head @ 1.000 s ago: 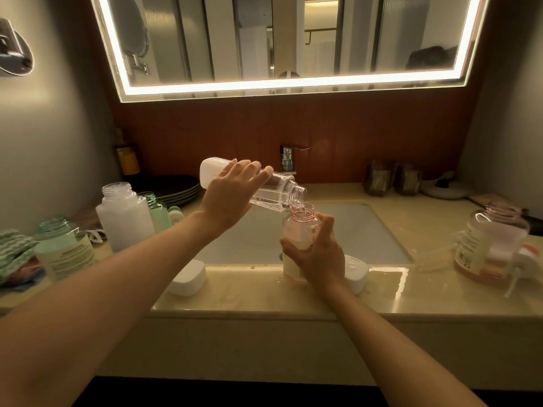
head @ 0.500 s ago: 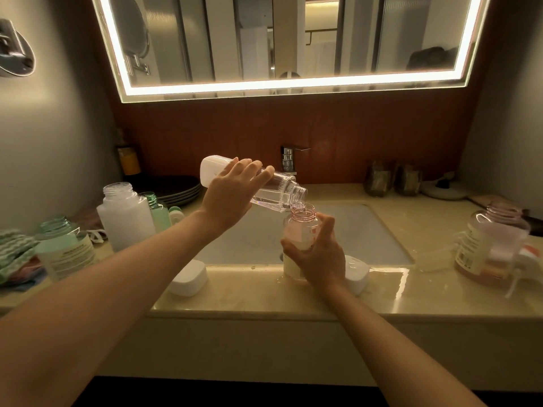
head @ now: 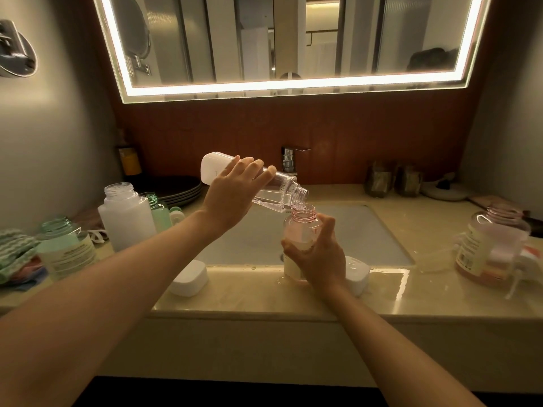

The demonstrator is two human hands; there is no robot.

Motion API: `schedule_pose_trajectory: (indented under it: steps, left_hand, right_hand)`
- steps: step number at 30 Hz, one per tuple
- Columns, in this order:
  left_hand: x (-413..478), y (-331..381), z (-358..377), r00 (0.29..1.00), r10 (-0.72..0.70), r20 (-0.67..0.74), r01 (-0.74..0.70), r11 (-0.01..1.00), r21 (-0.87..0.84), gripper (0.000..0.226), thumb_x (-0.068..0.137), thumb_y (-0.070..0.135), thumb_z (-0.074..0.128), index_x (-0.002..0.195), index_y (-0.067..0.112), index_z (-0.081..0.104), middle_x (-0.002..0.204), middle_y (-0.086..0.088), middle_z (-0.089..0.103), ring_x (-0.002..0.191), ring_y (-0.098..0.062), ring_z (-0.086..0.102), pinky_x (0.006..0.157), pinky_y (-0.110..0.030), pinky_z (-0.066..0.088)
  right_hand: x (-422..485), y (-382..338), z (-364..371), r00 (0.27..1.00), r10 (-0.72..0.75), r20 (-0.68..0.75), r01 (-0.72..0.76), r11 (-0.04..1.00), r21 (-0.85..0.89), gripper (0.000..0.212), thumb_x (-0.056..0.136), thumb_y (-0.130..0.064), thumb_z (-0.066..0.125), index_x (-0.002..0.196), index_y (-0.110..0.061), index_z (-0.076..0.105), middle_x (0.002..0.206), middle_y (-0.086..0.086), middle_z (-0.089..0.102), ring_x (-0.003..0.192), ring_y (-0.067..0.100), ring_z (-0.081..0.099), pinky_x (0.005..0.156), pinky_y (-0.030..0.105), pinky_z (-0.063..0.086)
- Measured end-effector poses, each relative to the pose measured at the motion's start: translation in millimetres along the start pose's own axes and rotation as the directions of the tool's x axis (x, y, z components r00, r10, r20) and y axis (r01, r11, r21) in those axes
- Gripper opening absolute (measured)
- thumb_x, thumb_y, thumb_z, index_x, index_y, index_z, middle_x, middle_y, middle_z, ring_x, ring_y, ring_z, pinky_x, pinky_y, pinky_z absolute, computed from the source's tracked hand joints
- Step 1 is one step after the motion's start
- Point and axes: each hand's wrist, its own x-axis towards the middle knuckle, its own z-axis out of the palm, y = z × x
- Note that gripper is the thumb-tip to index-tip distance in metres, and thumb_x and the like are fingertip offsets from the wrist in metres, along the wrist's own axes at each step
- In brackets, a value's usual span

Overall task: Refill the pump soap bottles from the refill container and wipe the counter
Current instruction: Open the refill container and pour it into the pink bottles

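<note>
Pump soap bottle (head: 299,230), pink-tinted and with its neck open, stands upright on the counter (head: 264,298), on the front strip between the sink basin (head: 367,236) and the counter's front edge. The right hand (head: 320,257) wraps its lower body from the near side, thumb on the left and fingers curled round the right, so the neck and shoulder rise clear above the grip. The refill container (head: 279,192), clear with a white end, is held tilted with its mouth down and to the right, just above the bottle's neck. The left hand (head: 232,195) grips its middle from above, fingers curled over it, with the white end behind the hand and the mouth ahead of it. A white cap (head: 189,279) lies on the front strip left of the bottle, and a second white piece (head: 357,273) sits just beside the right hand. At the counter's left end stand an open white bottle (head: 126,218), green bottles (head: 160,212), a pale green labelled bottle (head: 64,251) and a folded cloth (head: 14,251), with dark plates (head: 179,188) stacked toward the back. The faucet (head: 289,161) rises at the back edge behind the container. A pink jug (head: 490,248) stands at the right end, well apart from both hands.
</note>
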Motion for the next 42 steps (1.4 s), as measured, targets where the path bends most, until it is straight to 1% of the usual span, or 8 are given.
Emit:
schedule_pose_trajectory:
  steps: [5,9,16,25,30,36,42]
  left_hand:
    - [0.9,0.5,-0.4,1.0,0.005,-0.01,-0.005,1.0,0.008,0.073,0.055,0.0,0.082,0.117,0.013,0.046,0.111,-0.014,0.063,0.101,-0.033,0.062,0.089,-0.047,0.048]
    - [1.7,0.9,-2.4,1.0,0.007,-0.017,-0.007,1.0,0.014,0.074,0.052,0.001,0.084,0.115,0.013,0.047,0.109,-0.014,0.064,0.099,-0.033,0.062,0.087,-0.048,0.049]
    - [4.1,0.6,-3.6,1.0,0.016,-0.005,-0.016,0.999,0.029,0.076,0.052,0.001,0.085,0.116,0.014,0.046,0.11,-0.014,0.064,0.1,-0.034,0.062,0.091,-0.049,0.046]
    - [7.0,-0.2,-6.0,0.999,0.046,-0.004,-0.046,0.997,0.056,0.077,0.054,0.001,0.084,0.118,0.014,0.044,0.112,-0.016,0.063,0.102,-0.035,0.061,0.095,-0.05,0.042]
    - [8.7,-0.5,-7.0,0.998,0.057,0.0,-0.057,0.997,0.059,0.073,0.057,0.0,0.082,0.119,0.014,0.045,0.114,-0.017,0.062,0.106,-0.036,0.059,0.098,-0.05,0.04]
    - [10.5,-1.6,-6.7,0.997,0.072,0.0,-0.072,0.994,0.086,0.074,0.06,-0.001,0.079,0.122,0.015,0.041,0.116,-0.017,0.061,0.108,-0.036,0.057,0.101,-0.05,0.037]
    - [14.1,-1.4,-9.2,0.995,0.095,0.004,-0.095,0.988,0.126,0.079,0.057,0.003,0.083,0.122,0.016,0.041,0.117,-0.017,0.061,0.109,-0.036,0.057,0.102,-0.051,0.035]
  right_hand:
    - [-0.3,-0.1,-0.2,1.0,0.011,-0.003,-0.011,1.0,-0.002,0.077,0.069,-0.051,0.072,0.116,-0.032,0.014,0.12,0.01,0.056,0.094,0.029,0.061,0.075,0.042,0.056]
    - [-0.6,-1.1,-1.2,1.0,0.006,0.006,-0.006,1.0,-0.001,0.076,0.07,-0.051,0.072,0.115,-0.032,0.013,0.121,0.01,0.056,0.094,0.029,0.061,0.074,0.038,0.056]
    - [-0.8,-1.7,-1.6,1.0,0.007,0.008,-0.007,1.0,0.001,0.077,0.069,-0.051,0.072,0.115,-0.032,0.014,0.123,0.009,0.055,0.096,0.029,0.061,0.075,0.036,0.056]
    - [-1.1,-3.2,-3.4,1.0,0.02,0.017,-0.02,1.0,0.001,0.076,0.07,-0.051,0.071,0.114,-0.032,0.013,0.124,0.009,0.055,0.097,0.028,0.06,0.075,0.032,0.051]
    - [-0.7,-4.0,-3.8,0.999,0.026,0.02,-0.026,1.0,0.003,0.076,0.07,-0.051,0.072,0.114,-0.032,0.013,0.123,0.01,0.055,0.097,0.03,0.06,0.076,0.035,0.052]
    - [-0.9,-4.7,-3.5,1.0,0.02,0.002,-0.02,1.0,-0.011,0.078,0.069,-0.051,0.072,0.114,-0.032,0.012,0.121,0.011,0.057,0.094,0.028,0.061,0.075,0.031,0.05]
    - [-0.9,-4.6,-3.2,1.0,0.015,-0.007,-0.015,1.0,-0.016,0.077,0.069,-0.051,0.072,0.114,-0.031,0.012,0.116,0.011,0.058,0.091,0.028,0.061,0.073,0.032,0.05]
